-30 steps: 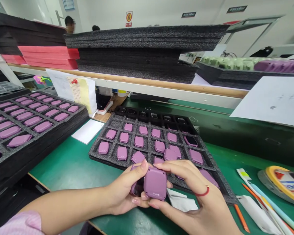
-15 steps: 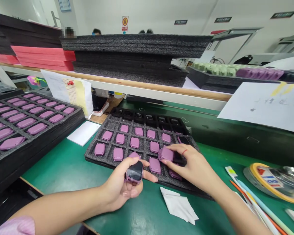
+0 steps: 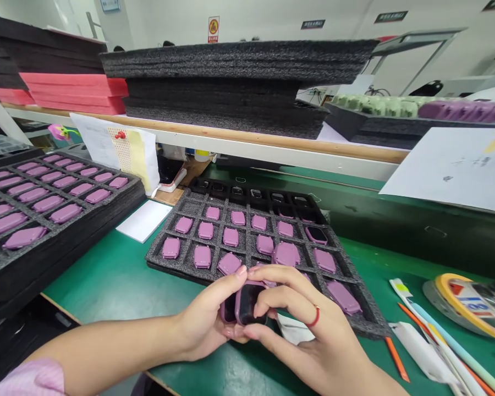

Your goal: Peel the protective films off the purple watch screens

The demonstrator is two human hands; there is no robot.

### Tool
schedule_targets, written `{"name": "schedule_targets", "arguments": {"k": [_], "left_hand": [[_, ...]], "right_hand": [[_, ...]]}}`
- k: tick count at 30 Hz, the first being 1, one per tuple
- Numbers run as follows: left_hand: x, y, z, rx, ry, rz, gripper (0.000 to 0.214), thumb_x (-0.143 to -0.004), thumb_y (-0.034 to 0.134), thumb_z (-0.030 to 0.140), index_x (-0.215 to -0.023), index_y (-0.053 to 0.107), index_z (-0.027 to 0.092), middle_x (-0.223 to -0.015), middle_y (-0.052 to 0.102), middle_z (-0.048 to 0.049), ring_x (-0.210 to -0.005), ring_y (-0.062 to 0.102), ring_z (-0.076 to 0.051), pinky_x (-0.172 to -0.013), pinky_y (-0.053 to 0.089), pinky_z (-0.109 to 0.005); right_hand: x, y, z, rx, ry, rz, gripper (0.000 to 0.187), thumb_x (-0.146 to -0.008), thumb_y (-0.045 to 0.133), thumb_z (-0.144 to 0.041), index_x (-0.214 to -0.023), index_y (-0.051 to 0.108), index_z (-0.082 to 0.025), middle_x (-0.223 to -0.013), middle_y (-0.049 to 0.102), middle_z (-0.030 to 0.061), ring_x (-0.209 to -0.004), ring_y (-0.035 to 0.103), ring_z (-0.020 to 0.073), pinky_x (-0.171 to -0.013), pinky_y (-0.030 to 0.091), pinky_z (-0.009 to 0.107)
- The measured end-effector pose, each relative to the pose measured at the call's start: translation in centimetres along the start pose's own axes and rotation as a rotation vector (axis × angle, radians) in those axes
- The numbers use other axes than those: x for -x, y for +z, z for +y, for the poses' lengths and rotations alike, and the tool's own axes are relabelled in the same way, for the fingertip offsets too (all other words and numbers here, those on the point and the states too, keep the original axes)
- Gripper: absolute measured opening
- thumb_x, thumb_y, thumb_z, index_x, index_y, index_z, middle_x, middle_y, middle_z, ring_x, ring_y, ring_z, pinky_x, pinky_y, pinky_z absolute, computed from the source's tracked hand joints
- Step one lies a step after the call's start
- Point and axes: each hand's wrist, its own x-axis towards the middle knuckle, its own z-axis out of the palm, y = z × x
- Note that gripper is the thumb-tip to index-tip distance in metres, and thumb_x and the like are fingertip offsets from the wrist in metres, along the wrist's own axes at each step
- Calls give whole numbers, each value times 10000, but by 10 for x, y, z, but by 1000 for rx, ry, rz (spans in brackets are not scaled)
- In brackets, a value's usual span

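In the head view, the right hand (image 3: 313, 330), which half a second ago is over the foam tray (image 3: 171, 269), is now back beside the left hand (image 3: 204, 313), and it grips a purple watch body (image 3: 246, 300) with the dark screen toward the camera, one bent finger at this screen. The left hand is curled around a second watch body (image 3: 229, 309), partly covered by the first, both above the green desk (image 3: 119, 291). I judge that work now concerns the screen side, but whether the finger presses or wipes, I cannot tell.
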Motion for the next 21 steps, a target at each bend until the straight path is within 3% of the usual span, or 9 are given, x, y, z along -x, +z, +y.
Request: {"name": "schedule_targets", "arguments": {"k": [4, 7, 13, 15, 18, 21], "left_hand": [[-3, -3, -1, 70, -12, -55, 481, -791, 732, 590, -742, 617, 125, -586, 482, 46, -419, 318, -15, -462, 156, -196], [-4, -6, -1, 116, -32, -70, 484, -792, 738, 602, -786, 629, 130, -636, 537, 29, -417, 354, -14, -455, 156, -194], [-2, -7, 0, 139, -18, -135, 481, -810, 727, 602, -936, 722, 137, -809, 690, -60, -408, 404, -19, -443, 175, -206], [-2, -7, 0, 144, -13, -146, 471, -816, 723, 598, -932, 733, 141, -803, 694, -60, -406, 402, -20, -441, 173, -207], [-3, -7, 0, 145, 1, -177, 462, -827, 713, 595, -936, 738, 147, -809, 702, -61, -400, 384, -16, -442, 175, -210], [-3, -7, 0, 143, 8, -201, 466, -836, 701, 600, -944, 736, 148, -811, 703, -58, -401, 378, -17, -442, 174, -212]], "right_hand": [[0, 4, 0, 3, 6, 86, 71, -906, 677, -173, -866, 647, -223, -1055, 708, 59, -1029, 684, 162, -885, 561, 257], [-2, -1, 1, -53, 78, 165, 89, -900, 683, -166, -847, 673, -238, -958, 737, 24, -945, 705, 139, -850, 564, 236], [-3, -20, 10, -402, 469, 576, 209, -892, 730, -368, -751, 643, -240, -815, 743, -8, -536, 663, 87, -579, 595, 208], [-2, -25, 11, -429, 508, 657, 204, -882, 742, -388, -775, 644, -245, -885, 770, 2, -607, 729, 113, -651, 637, 230], [-2, -28, 8, -315, 430, 681, 111, -853, 767, -318, -898, 676, -272, -1049, 769, 5, -978, 770, 183, -912, 635, 288], [-2, -30, 7, -157, 317, 630, 177, -836, 761, -232, -988, 695, -295, -1004, 771, -11, -943, 768, 189, -889, 648, 314]]}}
